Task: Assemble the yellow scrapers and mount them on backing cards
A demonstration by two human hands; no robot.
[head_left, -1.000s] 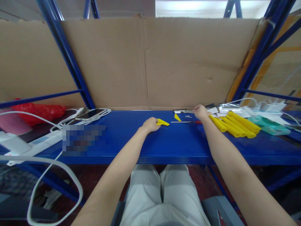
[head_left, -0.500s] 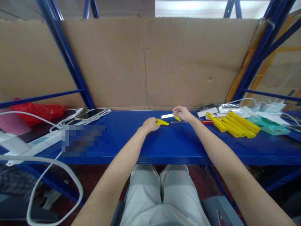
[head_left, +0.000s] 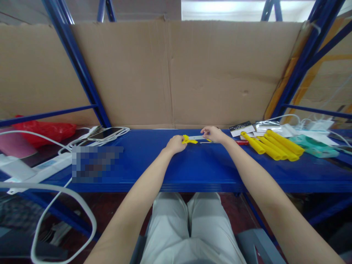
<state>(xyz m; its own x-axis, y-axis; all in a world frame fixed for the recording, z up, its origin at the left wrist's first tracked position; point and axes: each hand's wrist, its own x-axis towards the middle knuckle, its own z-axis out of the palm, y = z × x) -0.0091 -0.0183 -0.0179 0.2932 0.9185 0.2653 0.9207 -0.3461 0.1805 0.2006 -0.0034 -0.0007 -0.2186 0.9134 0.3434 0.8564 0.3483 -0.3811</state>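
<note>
My left hand [head_left: 176, 144] is closed on a yellow piece [head_left: 190, 140] that looks cut or folded, just above the blue tabletop. Between my hands lies a flat silver strip [head_left: 195, 138], its left end at the yellow piece. The fingers of my right hand [head_left: 211, 134] pinch the strip's right end. Under my right hand a small yellow scrap [head_left: 209, 140] partly shows. A thin rod with a red handle [head_left: 242, 142] rests on the table beneath my right wrist.
Several yellow tubes [head_left: 277, 146] lie at the right, beside a green packet [head_left: 315, 146] and a black-and-white box [head_left: 242, 128]. White cables, a phone [head_left: 106, 133], a power strip [head_left: 46, 167] and a red bag [head_left: 44, 132] are at the left. Cardboard [head_left: 170, 73] stands behind.
The silver strip has moved slightly right and down, and its left end now meets the yellow piece. The yellow piece has shifted and spread in my left hand.
</note>
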